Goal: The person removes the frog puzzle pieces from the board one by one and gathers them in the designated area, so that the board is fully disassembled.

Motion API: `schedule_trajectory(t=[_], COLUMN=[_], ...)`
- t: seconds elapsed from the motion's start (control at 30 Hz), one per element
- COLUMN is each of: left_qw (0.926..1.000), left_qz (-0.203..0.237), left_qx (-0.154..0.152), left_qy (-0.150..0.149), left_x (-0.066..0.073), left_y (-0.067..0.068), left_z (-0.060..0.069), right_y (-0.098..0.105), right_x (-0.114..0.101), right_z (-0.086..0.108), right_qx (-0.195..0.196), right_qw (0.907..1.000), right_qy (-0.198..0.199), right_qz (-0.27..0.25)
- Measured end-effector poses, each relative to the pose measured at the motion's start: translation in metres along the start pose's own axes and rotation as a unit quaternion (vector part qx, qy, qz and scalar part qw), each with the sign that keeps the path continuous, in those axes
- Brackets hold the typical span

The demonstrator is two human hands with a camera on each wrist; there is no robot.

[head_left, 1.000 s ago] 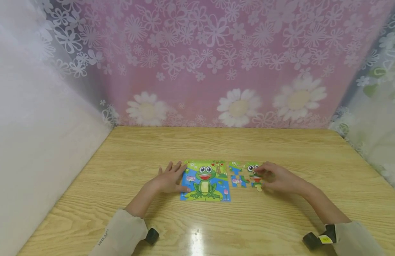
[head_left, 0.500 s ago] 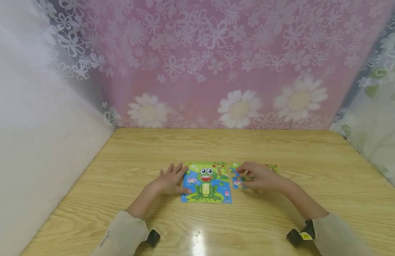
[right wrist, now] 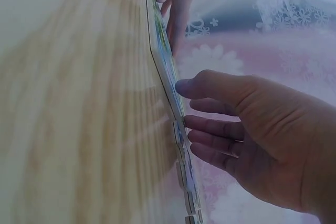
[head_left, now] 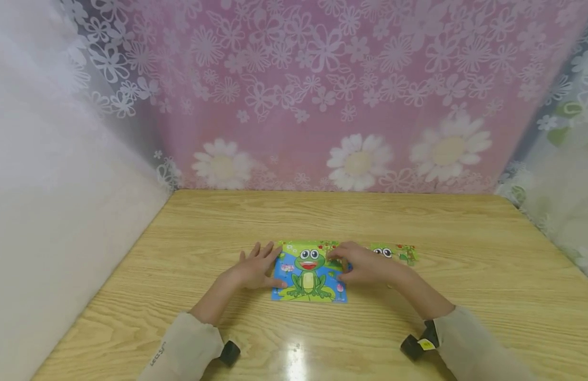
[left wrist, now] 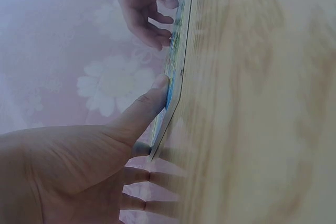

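Right hand (head_left: 365, 264): shifted left from the puzzle pieces (head_left: 407, 254) to the frog picture (head_left: 309, 271), right side; grip moderately wide, no piece visible. Left hand (head_left: 255, 270): fingers spread, thumb on left edge. Location: on table (head_left: 217, 222), between hands, apparently being steadied.

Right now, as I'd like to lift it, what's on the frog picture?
On the frog picture, the left hand rests its thumb near the left edge; the right hand covers part of the right edge, hiding that stretch.

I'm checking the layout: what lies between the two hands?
The frog picture lies between the left hand and the right hand; the head view shows it.
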State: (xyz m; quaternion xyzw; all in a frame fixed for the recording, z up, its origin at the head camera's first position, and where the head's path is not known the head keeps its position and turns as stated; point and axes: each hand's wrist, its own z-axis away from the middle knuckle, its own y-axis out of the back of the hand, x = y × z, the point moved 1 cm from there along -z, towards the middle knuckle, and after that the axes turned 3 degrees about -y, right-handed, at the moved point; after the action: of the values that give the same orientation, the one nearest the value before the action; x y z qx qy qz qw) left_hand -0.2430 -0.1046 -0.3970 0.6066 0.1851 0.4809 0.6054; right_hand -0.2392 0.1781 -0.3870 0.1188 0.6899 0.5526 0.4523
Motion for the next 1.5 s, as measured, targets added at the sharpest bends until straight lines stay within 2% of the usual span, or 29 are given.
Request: schedule_trajectory(t=[0.3,0.6,0.83,1.1,1.2,1.33,1.5], left_qw=[1.0,1.0,0.9999,0.9999,0.9999,0.9999,0.9998], left_qz=[-0.005,-0.004,-0.01,-0.011,-0.009,-0.008,-0.011], left_qx=[0.001,0.0,0.001,-0.003,-0.003,-0.007,-0.008], left_qy=[0.004,0.006,0.005,0.005,0.004,0.008,0.014], left_x=[0.0,-0.001,-0.002,0.001,0.003,0.006,0.007], left_y=[0.003,0.002,0.002,0.003,0.004,0.005,0.006], left_z=[0.003,0.004,0.003,0.004,0.004,0.004,0.002], right_y=[-0.002,-0.003,-0.002,-0.002,0.0,0.005,0.012], right_x=[-0.004,-0.006,-0.004,-0.002,-0.001,0.002,0.008], right_z=[-0.006,-0.01,-0.013,-0.014,-0.013,-0.009,0.001], right_qx=[0.001,-0.01,-0.02,-0.025,-0.02,0.002,0.029], right_qw=[0.9996,0.999,0.9991,0.9985,0.9985,0.9996,0.9995], right_qy=[-0.021,-0.016,-0.003,-0.013,-0.004,0.014,0.007], right_qz=[0.018,-0.041,-0.037,-0.047,-0.051,-0.026,-0.007])
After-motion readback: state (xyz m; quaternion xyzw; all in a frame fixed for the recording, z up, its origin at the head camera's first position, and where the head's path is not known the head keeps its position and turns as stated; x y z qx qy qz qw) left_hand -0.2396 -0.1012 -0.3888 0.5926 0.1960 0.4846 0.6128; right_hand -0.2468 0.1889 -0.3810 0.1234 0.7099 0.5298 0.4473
